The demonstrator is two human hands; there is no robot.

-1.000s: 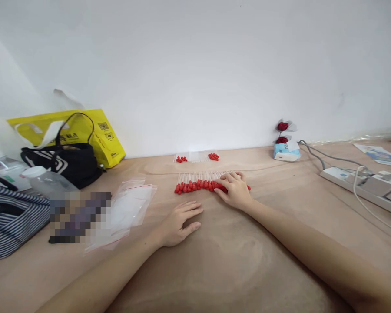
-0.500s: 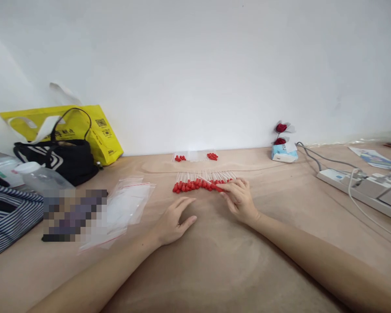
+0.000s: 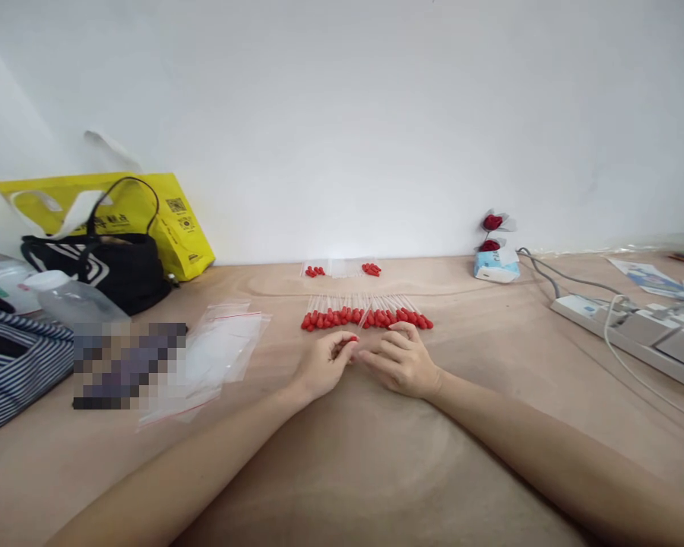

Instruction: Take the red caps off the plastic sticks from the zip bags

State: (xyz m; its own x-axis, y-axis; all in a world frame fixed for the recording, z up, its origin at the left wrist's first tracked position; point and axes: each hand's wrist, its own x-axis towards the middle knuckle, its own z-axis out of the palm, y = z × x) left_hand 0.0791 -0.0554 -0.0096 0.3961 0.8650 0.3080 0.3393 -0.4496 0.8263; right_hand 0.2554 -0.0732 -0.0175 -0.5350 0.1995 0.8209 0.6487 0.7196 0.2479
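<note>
A row of thin clear droppers with red bulbs (image 3: 365,315) lies across the wooden table (image 3: 376,471). Just in front of that row my two hands meet. My left hand (image 3: 324,363) has its fingers curled and pinched on one red-tipped dropper, whose red end shows at the fingertips. My right hand (image 3: 402,361) rests beside it with fingers bent, its tips touching the left hand's tips and the same dropper. Two small clear bags holding red bulbs (image 3: 342,269) lie further back by the wall.
Empty clear zip bags (image 3: 222,349) lie to the left, beside a blurred dark object, a striped bag (image 3: 11,372), a plastic bottle (image 3: 68,304), a black handbag (image 3: 114,270) and a yellow bag (image 3: 171,220). A tissue pack with red roses (image 3: 495,254) and a power strip (image 3: 632,327) are on the right.
My right hand pulled back from the row of droppers toward me. My left hand lifted off the table, moved right and closed its fingers on a dropper between both hands.
</note>
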